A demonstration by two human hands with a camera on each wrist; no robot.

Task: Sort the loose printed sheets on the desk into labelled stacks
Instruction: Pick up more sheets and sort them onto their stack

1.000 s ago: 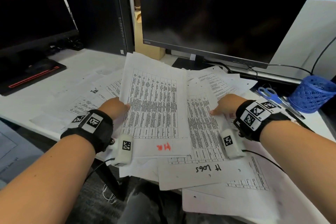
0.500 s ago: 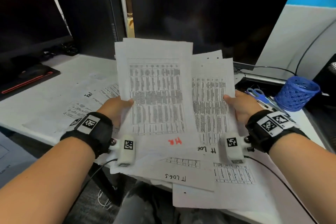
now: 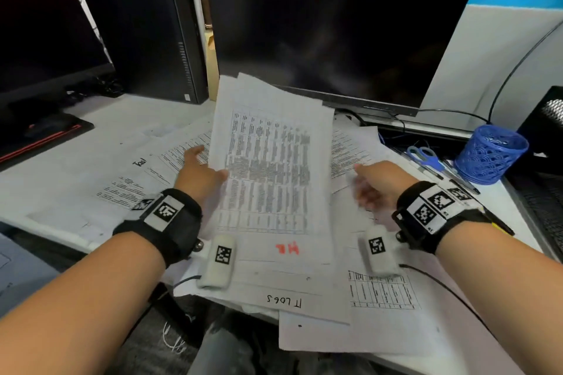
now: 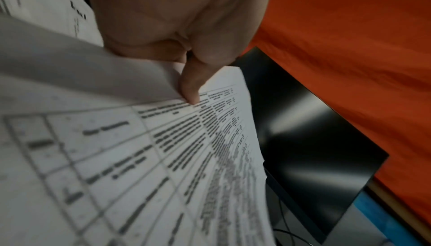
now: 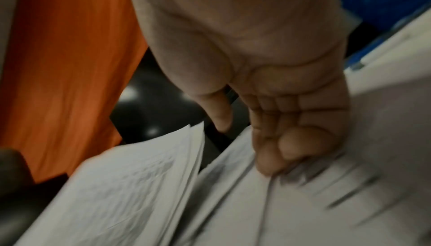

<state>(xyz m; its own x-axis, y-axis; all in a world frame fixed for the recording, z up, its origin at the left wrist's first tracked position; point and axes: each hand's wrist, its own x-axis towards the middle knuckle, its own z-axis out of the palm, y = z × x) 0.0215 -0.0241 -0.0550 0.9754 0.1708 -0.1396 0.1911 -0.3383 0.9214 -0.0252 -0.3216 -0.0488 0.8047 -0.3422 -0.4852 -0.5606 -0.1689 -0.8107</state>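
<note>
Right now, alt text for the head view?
The left hand holds up a printed sheet marked HR over loose papers on a white desk. The right hand is blurred, beside the sheet.

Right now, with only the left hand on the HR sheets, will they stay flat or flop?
Likely floppy: the HR sheets are thin paper that the left hand pinches at one edge. Their far edges already fan apart, so they may slide.
</note>
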